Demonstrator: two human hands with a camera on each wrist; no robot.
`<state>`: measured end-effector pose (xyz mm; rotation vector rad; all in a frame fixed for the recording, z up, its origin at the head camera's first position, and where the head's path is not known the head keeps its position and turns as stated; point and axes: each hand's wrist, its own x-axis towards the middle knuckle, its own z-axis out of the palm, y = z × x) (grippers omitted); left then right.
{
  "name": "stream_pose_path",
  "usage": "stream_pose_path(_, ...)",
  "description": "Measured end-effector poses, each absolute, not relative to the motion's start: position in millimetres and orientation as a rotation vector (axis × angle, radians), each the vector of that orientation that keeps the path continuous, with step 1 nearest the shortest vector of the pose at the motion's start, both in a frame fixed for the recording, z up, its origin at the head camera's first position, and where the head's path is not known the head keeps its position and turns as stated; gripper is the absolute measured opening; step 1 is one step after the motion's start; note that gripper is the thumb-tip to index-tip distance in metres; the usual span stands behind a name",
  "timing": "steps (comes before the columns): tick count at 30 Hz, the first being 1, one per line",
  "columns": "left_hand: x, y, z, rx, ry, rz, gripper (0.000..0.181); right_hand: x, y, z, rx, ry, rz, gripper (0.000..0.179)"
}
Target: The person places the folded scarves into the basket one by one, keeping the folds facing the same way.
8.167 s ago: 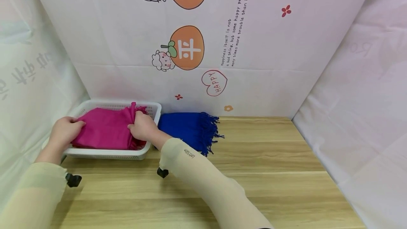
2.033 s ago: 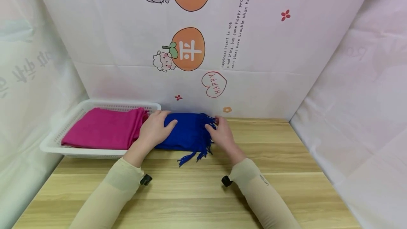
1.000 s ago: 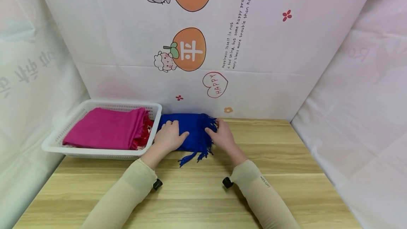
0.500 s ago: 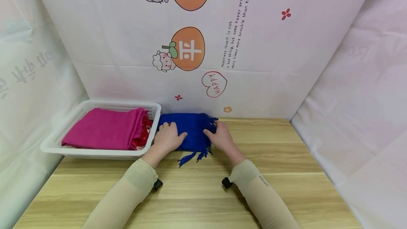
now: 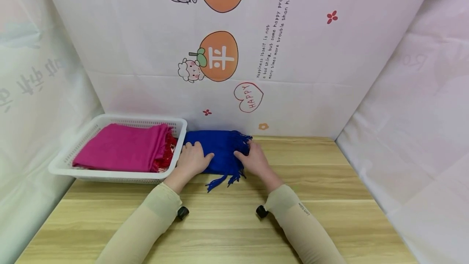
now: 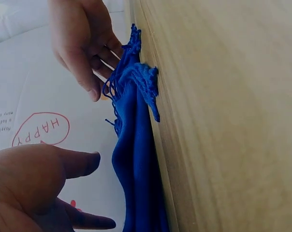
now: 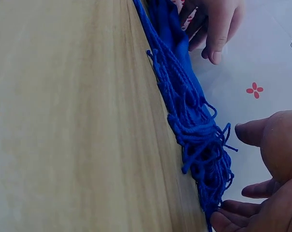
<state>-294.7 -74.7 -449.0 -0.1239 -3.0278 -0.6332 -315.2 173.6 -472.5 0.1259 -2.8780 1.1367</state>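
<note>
A folded blue scarf (image 5: 220,146) lies on the table against the back wall, its tasselled end to the right and one tassel sticking out in front. At its left end, over the scarf in the head view, is my left hand (image 5: 193,159); the left wrist view shows its thumb (image 6: 83,163) and a finger spread apart, pinching no cloth. My right hand (image 5: 255,159) is by the fringe (image 7: 204,145), fingertips touching or close to the lowest strands, thumb held away. A folded magenta scarf (image 5: 121,148) rests in the white basket (image 5: 110,176) at the left.
Red fringed cloth (image 5: 169,150) shows under the magenta scarf's right edge in the basket. The basket stands right beside the blue scarf. A printed white sheet (image 5: 300,93) hangs behind the wooden table (image 5: 227,231), with more white sheets at both sides.
Earlier both hands held the magenta scarf at the basket; now it lies loose there and both are at the blue scarf. The left hand shifted right from the basket rim, then barely moved.
</note>
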Motion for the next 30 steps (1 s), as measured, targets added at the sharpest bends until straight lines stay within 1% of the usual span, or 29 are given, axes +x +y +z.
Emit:
stream_pose_path(5,-294.7,-75.1,-449.7,-0.072,-3.074,-0.623,0.089,-313.5,171.6,-472.3,0.117,-2.892,1.131,0.086)
stream_pose_path(14,-299.8,-76.6,-455.5,0.041,-3.106,-0.663,0.097,-312.9,163.7,-476.8,0.109,-2.915,1.127,0.087)
stream_pose_path(30,-301.8,-75.1,-460.6,0.079,-3.131,-0.602,0.101,-314.6,160.2,-483.6,0.094,-2.935,1.194,0.086)
